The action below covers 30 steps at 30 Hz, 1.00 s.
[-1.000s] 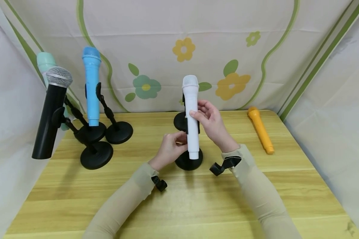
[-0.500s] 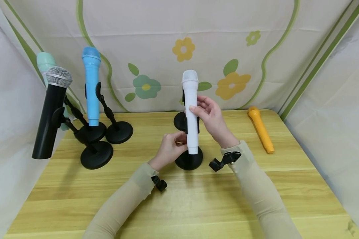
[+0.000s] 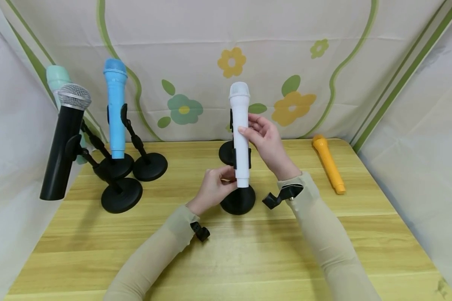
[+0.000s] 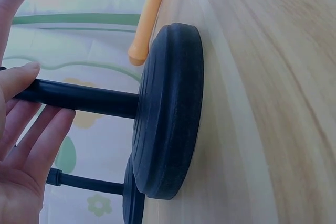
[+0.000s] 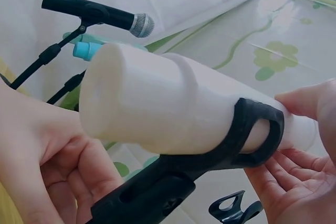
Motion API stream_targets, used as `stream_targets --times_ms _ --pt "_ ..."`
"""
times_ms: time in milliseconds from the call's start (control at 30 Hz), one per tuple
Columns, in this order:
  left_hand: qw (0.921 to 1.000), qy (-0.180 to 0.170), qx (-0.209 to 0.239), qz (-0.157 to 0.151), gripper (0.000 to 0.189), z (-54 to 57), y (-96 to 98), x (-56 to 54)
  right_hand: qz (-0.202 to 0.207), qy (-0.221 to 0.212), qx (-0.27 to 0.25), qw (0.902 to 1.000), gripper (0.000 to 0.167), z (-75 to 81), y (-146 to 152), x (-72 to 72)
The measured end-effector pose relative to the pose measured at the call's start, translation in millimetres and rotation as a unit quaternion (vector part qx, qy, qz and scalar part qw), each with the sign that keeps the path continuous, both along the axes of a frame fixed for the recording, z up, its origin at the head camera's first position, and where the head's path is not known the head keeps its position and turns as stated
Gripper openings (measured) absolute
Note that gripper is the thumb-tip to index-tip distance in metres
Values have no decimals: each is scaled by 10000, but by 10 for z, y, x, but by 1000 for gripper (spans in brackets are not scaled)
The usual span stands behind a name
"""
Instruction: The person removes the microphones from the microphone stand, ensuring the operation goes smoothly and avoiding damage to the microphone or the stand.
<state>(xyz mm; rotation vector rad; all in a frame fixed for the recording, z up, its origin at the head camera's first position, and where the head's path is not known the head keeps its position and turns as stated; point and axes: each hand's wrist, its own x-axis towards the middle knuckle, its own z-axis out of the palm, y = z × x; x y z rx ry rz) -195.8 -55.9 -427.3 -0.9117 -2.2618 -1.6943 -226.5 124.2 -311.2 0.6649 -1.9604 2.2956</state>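
Note:
A white microphone (image 3: 242, 146) stands nearly upright in the clip (image 5: 262, 129) of a black desk stand, whose round base (image 3: 238, 200) rests on the table. My right hand (image 3: 267, 144) pinches the microphone's body above the clip, thumb in front and fingers behind. Lower down, my left hand (image 3: 215, 188) grips the stand's pole (image 4: 84, 98) between thumb and fingers. In the right wrist view the clip's curved arm wraps the white body, and the microphone's lower end points toward the camera.
At the left, a black microphone (image 3: 64, 146), a blue microphone (image 3: 116, 113) and a mint microphone (image 3: 57, 77) sit in black stands. Another black stand (image 3: 227, 152) is behind the white microphone. An orange microphone (image 3: 328, 164) lies on the table (image 3: 248, 259) at the right.
The white microphone has slid upward through the clip, with my right hand rising along with it. My left hand stays in place on the stand's pole.

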Motion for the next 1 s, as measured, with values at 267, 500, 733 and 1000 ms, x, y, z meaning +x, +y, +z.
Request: stream_targets --times_ms 267,500,733,1000 --pt "10000 -22 -55 16 22 5 0 10 20 -90 -68 9999 46 33 -1 -57" --pt "10000 -16 53 -21 19 -6 7 11 -153 -238 -31 9996 45 45 -17 -98" --pt "9999 61 63 -63 17 -19 8 7 -315 -285 -76 9991 44 76 -28 -148" --pt "9999 104 33 -117 18 2 -3 -5 -339 -413 -285 9982 46 129 -63 -193"
